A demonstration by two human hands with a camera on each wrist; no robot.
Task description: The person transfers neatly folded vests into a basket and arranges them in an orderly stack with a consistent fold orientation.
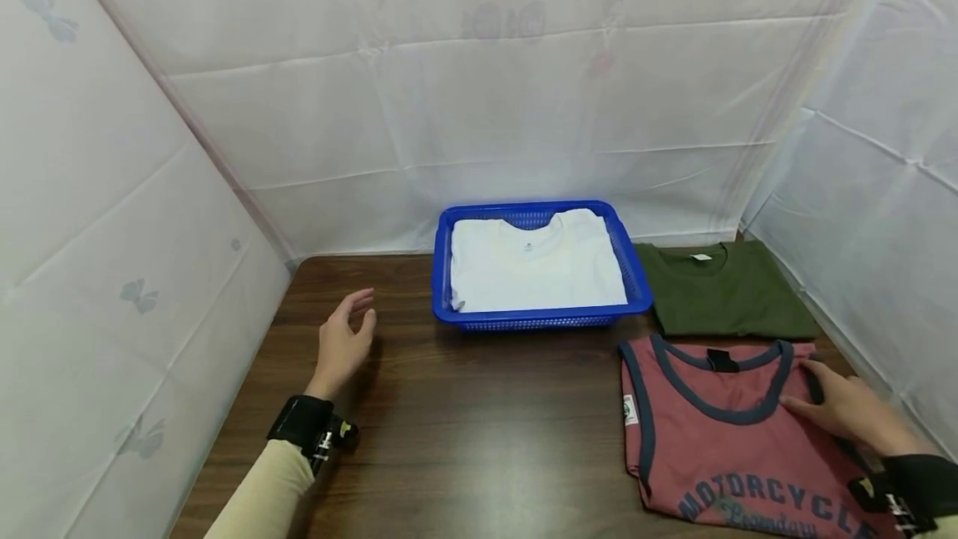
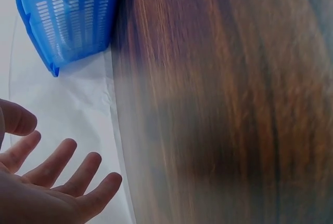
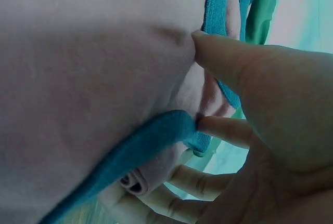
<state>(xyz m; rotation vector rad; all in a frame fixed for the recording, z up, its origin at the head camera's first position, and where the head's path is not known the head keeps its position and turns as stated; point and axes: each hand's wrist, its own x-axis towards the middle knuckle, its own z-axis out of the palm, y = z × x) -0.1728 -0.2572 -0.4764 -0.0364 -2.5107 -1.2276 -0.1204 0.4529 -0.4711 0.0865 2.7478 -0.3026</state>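
At the right, a red sleeveless shirt [image 1: 718,447] with dark blue-grey trim and "MOTORCYCLE" lettering lies folded on the table. My right hand [image 1: 853,410] pinches its shoulder near the neckline. In the right wrist view the thumb [image 3: 223,55] presses on top of the cloth, while the other fingers reach round its trimmed edge and partly beneath it. My left hand [image 1: 344,348] is held over the left part of the table with nothing in it, its fingers [image 2: 86,174] loosely bent and spread apart.
A blue plastic basket [image 1: 441,273] holding a folded white T-shirt [image 1: 539,273] stands at the back middle. To its right lies a folded dark green T-shirt [image 1: 733,298], just behind the red one. White cloth walls [image 1: 479,123] enclose the brown wooden table [image 1: 479,439] at the back and sides.
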